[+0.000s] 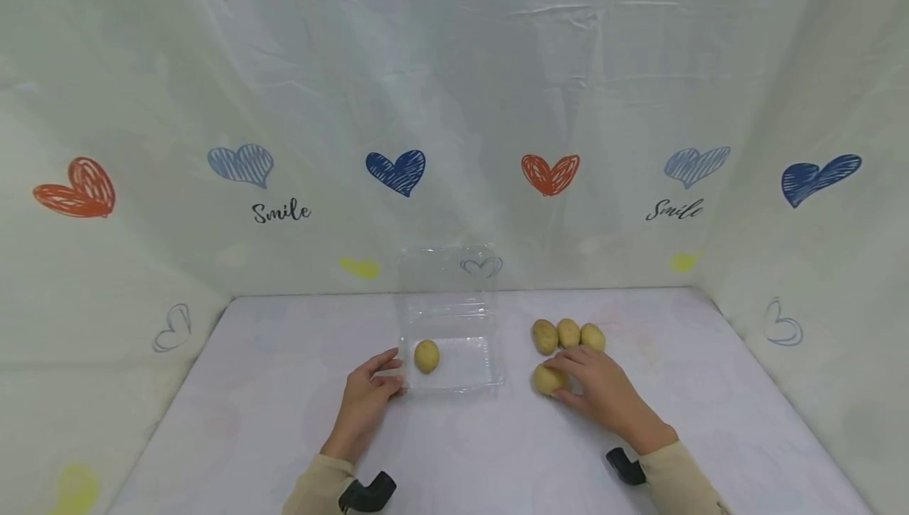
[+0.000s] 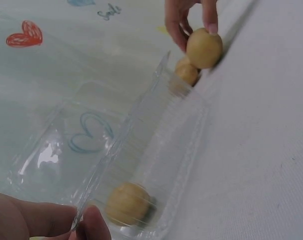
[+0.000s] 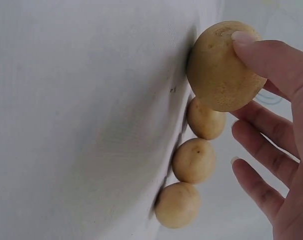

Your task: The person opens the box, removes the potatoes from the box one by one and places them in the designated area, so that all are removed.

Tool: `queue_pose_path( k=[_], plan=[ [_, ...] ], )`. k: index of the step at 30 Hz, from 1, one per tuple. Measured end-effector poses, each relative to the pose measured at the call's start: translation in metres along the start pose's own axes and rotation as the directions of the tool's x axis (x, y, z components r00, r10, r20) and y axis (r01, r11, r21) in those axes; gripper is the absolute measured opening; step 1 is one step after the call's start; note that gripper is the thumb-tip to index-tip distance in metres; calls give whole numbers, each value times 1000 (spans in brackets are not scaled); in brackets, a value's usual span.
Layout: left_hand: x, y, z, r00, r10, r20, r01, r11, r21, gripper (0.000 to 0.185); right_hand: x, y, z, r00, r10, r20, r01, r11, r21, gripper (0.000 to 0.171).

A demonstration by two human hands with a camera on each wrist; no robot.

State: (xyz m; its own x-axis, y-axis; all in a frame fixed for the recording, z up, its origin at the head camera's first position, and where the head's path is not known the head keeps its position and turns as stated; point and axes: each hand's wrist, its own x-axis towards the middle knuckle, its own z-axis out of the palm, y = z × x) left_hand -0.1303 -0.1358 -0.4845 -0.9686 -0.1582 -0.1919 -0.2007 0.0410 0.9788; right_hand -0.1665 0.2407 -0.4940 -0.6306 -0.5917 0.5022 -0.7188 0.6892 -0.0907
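White table (image 1: 497,460), heart-print cloth walls (image 1: 454,105)

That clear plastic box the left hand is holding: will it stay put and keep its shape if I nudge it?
Probably not. The clear plastic box looks thin-walled and see-through, so it likely flexes and slides easily on the tablecloth. With only one potato inside, it seems light. The left hand at its edge probably steadies it; the raised lid may wobble.

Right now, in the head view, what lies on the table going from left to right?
Left hand → clear plastic clamshell box holding one small yellow potato → right hand, past a row of three loose yellow potatoes.
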Motion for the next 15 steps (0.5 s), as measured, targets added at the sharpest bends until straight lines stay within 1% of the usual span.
queue_pose_path(
  k=[6, 15],
  plan=[
    [0, 0, 0, 1000, -1, 1, 1, 1000, -6, 51, 1, 2, 0, 1000, -7, 0, 7, 999, -36, 52],
    [3, -3, -1, 1000, 2, 3, -2, 1000, -22, 53, -1, 5, 1, 1000, -15, 23, 16, 998, -66, 52]
  ],
)
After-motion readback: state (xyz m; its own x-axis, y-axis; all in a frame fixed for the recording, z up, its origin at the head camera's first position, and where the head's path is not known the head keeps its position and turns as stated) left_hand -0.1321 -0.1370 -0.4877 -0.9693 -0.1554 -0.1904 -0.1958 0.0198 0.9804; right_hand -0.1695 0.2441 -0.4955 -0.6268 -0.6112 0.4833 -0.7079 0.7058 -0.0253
